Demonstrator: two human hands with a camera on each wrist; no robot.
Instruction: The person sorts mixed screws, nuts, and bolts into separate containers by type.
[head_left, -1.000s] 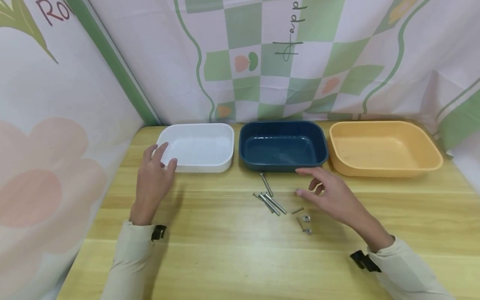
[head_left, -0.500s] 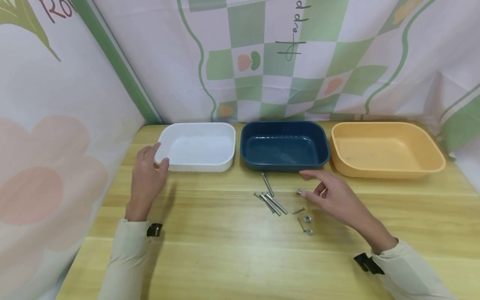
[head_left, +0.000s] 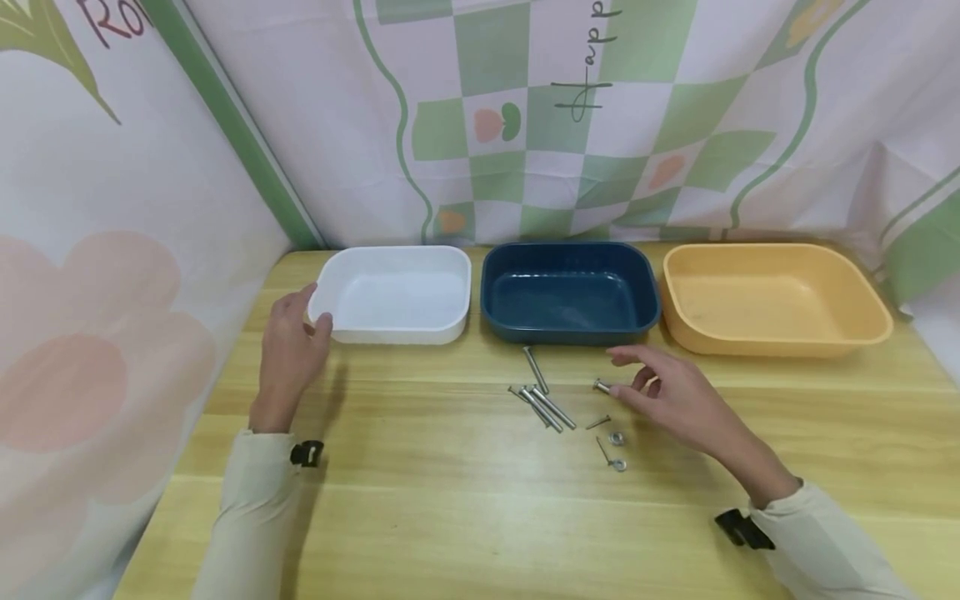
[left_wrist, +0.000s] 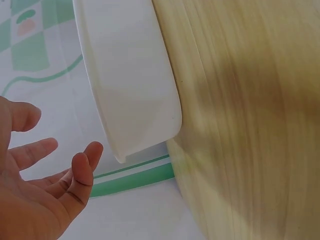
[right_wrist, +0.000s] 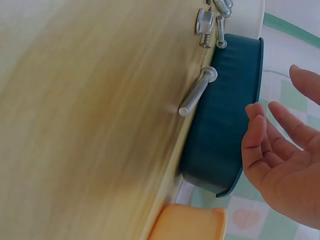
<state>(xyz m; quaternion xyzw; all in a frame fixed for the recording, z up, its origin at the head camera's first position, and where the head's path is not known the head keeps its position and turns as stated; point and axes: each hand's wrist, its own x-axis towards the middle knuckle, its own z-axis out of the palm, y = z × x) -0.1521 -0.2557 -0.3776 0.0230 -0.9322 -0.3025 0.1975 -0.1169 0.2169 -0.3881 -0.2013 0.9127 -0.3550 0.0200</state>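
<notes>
My right hand (head_left: pixel 678 396) hovers in front of the navy tray (head_left: pixel 570 335) with thumb and fingers apart. A silver bolt (head_left: pixel 602 386) shows beside its thumb tip in the head view. In the right wrist view the bolt (right_wrist: pixel 197 92) lies on the table, and the hand (right_wrist: pixel 285 160) holds nothing. At the left front corner of the white tray (head_left: pixel 405 336) is my left hand (head_left: pixel 292 354), its fingers loosely bent. The left wrist view shows a gap between the left hand (left_wrist: pixel 50 185) and the white tray (left_wrist: pixel 130 75).
Several long bolts (head_left: pixel 553 408) lie grouped on the wooden table (head_left: pixel 450 500), one more bolt (head_left: pixel 536 370) just behind them. Right of these are small screws (head_left: pixel 597 422) and two nuts (head_left: pixel 617 438). A yellow tray (head_left: pixel 780 344) stands at the right, before the patterned cloth (head_left: pixel 555 183).
My right hand has drifted slightly right, uncovering more of the bolt by the thumb. My left hand has shifted left and a little toward me from the white tray.
</notes>
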